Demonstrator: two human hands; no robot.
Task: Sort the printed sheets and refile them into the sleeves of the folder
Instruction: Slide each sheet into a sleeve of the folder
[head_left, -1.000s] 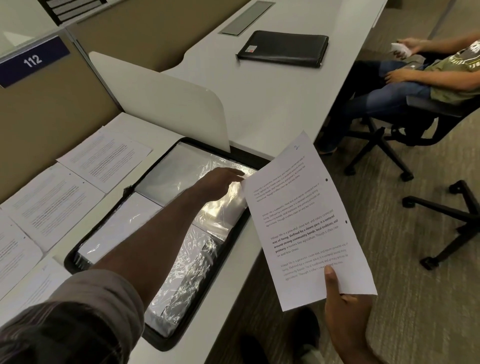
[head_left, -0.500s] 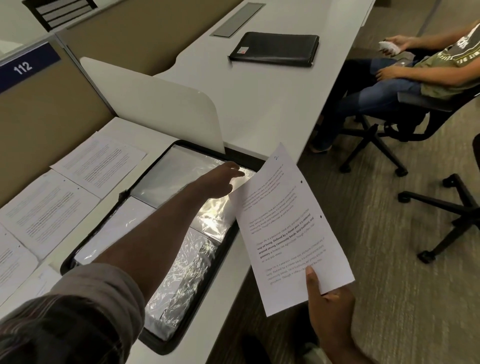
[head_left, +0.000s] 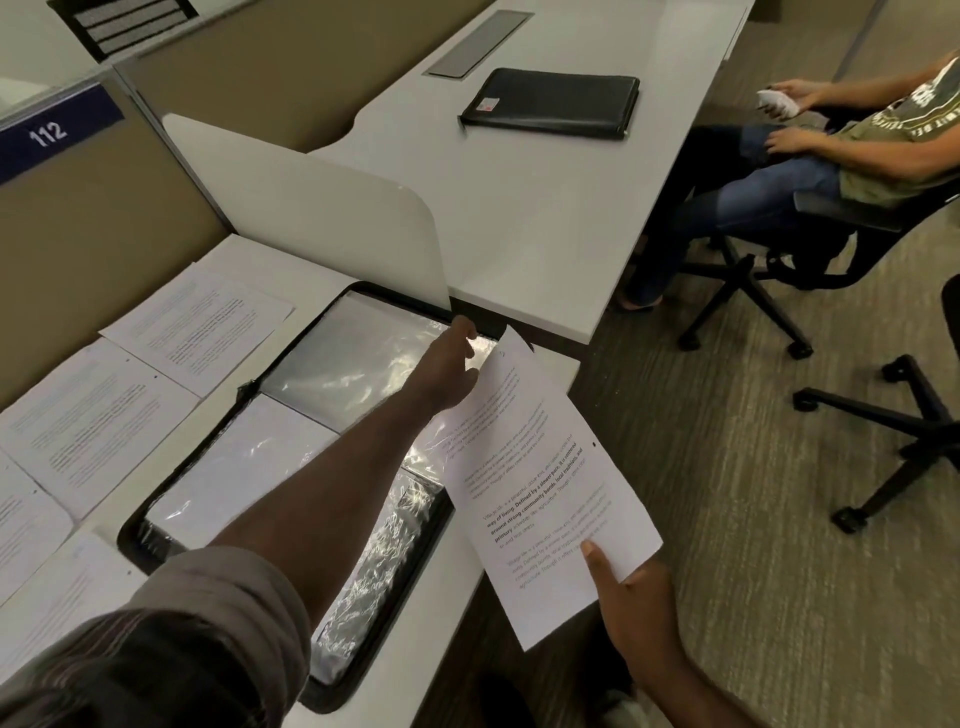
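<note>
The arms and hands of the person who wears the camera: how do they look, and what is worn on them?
The left arm wears a grey-brown sleeve with thin pale stripes, pushed up near the elbow, so the forearm is bare. The left hand is bare: no glove, ring or watch shows. The right hand and its forearm are also bare; no sleeve shows there.

I am getting a dim, flat indoor picture, lit from overhead. Glare is flashing off the crinkled clear plastic sleeves (head_left: 332, 374) of the open black zip folder (head_left: 156, 525), washing out whatever lies under them. The pale grey worktop (head_left: 524, 208) is reading evenly, with soft shadows. Wide-angle distortion is bending straight edges near the corners. Printed text is blurring, and the grey striped sleeve (head_left: 171, 660) is sitting out of focus.
</note>
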